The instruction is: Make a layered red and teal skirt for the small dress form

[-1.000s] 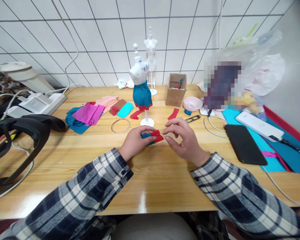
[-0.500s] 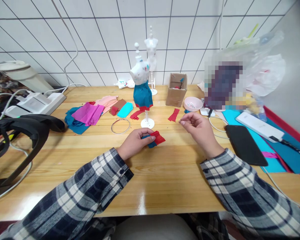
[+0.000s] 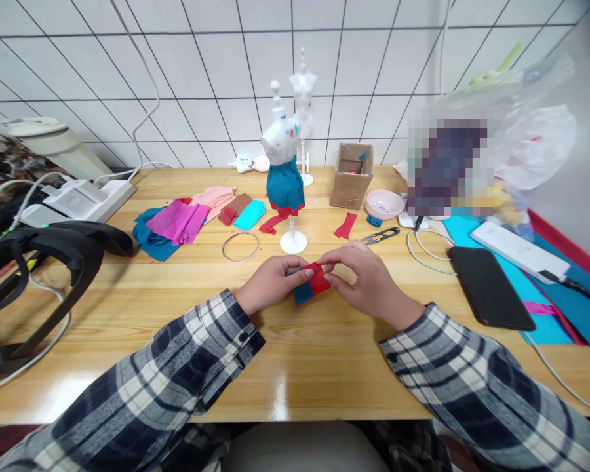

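Note:
My left hand (image 3: 274,283) pinches a small cloth piece (image 3: 305,289), teal at its left end and red at its right, thumb on top. My right hand (image 3: 361,278) has thumb and forefinger on the upper right edge of the red part; anything thin between them is too small to make out. Just beyond stands a white mini dress form (image 3: 279,141) on a round base, wearing a teal skirt (image 3: 285,187) with a red hem. Thread snips (image 3: 381,236) lie beyond my right hand, near a red cloth strip (image 3: 345,225).
Left of the form lie a wire ring (image 3: 240,247) and coloured cloth scraps (image 3: 179,224). Behind are a second dress form (image 3: 303,88), a cardboard box (image 3: 353,177) and a pink bowl (image 3: 384,205). A phone (image 3: 491,288) lies right, a black headset (image 3: 44,288) left.
My right hand has come left and down to the red end of the cloth. The thread snips it was covering now show. The cloth piece sits slightly lower and flatter.

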A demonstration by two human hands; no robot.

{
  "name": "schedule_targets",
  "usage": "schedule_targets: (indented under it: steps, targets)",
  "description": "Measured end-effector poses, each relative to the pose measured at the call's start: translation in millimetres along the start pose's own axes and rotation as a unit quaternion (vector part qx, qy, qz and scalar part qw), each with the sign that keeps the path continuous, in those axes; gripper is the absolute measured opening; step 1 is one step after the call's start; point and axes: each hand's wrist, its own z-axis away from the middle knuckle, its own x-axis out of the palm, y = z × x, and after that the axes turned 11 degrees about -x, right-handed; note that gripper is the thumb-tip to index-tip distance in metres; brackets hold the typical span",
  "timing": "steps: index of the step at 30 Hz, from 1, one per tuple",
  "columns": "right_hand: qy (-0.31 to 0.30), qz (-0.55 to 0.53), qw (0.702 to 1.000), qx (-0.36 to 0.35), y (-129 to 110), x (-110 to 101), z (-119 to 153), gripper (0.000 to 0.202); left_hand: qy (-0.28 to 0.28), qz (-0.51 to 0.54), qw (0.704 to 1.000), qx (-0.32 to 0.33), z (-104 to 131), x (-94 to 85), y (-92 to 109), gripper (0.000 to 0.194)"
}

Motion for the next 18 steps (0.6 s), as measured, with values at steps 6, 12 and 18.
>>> schedule_targets:
  steps: [6,12,18]
  targets:
    - [0.022,-0.024,0.999,0.013,-1.7,0.0,-2.6,0.018,0.01,-0.028,1.0,0.005,-0.6,-0.5,-3.6,0.032]
    - [-0.019,0.021,0.998,-0.052,-0.9,-3.0,0.7,0.015,0.009,-0.013,1.0,0.011,-1.7,-0.1,-4.7,0.032]
    - [-0.058,0.145,0.98,-0.123,2.0,-7.1,4.2,0.027,0.014,-0.023,1.0,0.006,-0.9,-0.2,-2.3,0.031]
